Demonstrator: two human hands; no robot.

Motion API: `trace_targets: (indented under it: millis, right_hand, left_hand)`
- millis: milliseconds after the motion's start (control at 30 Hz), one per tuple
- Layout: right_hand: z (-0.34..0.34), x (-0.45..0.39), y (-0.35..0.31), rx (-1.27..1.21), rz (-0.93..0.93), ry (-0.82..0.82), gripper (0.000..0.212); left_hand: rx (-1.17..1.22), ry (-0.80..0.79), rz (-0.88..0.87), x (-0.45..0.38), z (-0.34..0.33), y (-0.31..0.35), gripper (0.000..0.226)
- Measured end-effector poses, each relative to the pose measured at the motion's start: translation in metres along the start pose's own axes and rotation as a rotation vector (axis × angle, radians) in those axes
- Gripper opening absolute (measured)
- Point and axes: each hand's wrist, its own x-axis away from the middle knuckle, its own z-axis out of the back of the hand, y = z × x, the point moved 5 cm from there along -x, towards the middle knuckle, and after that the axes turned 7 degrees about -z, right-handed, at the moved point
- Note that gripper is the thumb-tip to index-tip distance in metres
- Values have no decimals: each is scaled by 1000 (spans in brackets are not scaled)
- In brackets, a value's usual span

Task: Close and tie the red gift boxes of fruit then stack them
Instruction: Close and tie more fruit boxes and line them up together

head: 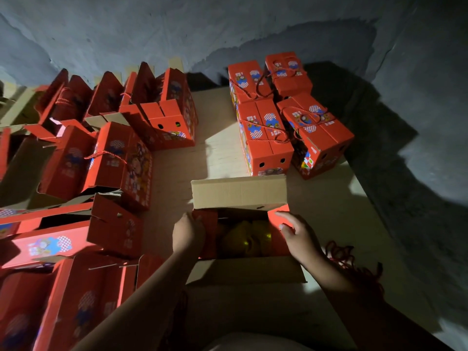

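— Where does the open box [240,234] sit?
— In front of the person, fruit [247,239] inside, one hand at each end; tied boxes [286,115] behind it to the right, untied boxes [83,160] left.

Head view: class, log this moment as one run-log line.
open box: flaps up, fruit visible | left hand: left flap | right hand: right flap | tied boxes: grouped
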Motion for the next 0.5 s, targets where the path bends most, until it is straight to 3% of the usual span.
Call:
trace_targets:
  millis: [200,500]
  right_hand:
    - [2,1,9,-19,13,-12,39]
    - [17,12,26,-57,-20,-32,39]
  left_hand:
    - [-71,70,23,12,-1,3,31]
    - [-112,-26,-41,35,-11,3,31]
